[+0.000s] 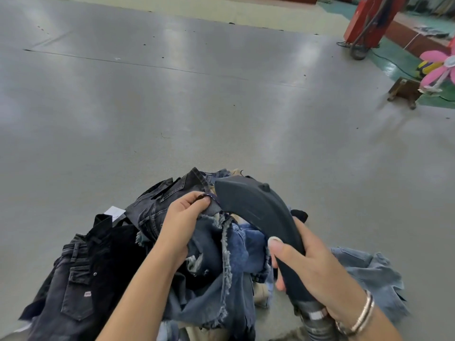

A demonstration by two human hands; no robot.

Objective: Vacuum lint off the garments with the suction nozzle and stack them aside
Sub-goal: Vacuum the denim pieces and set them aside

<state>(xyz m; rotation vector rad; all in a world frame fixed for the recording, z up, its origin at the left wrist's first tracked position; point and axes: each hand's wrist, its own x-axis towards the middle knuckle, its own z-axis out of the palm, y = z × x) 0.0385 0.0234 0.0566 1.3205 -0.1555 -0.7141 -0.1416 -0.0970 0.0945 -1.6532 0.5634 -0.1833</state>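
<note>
Your left hand (pixel 183 217) is pinching a dark denim garment (pixel 157 207) in a narrow grip above the heap. Your right hand (pixel 312 269) is holding the suction nozzle (pixel 256 207), its grip wrapping the handle, head beside the pinched fabric.

bare forearms, silver bangles (pixel 362 313) on rt wrist.

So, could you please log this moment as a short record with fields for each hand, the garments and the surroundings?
left hand: pinches the edge of a dark denim garment
right hand: grips the suction nozzle, its head over the pile
garments: heap of frayed blue denim; black jeans to the left
surface: grey table
background: pink fan, red machine
</note>
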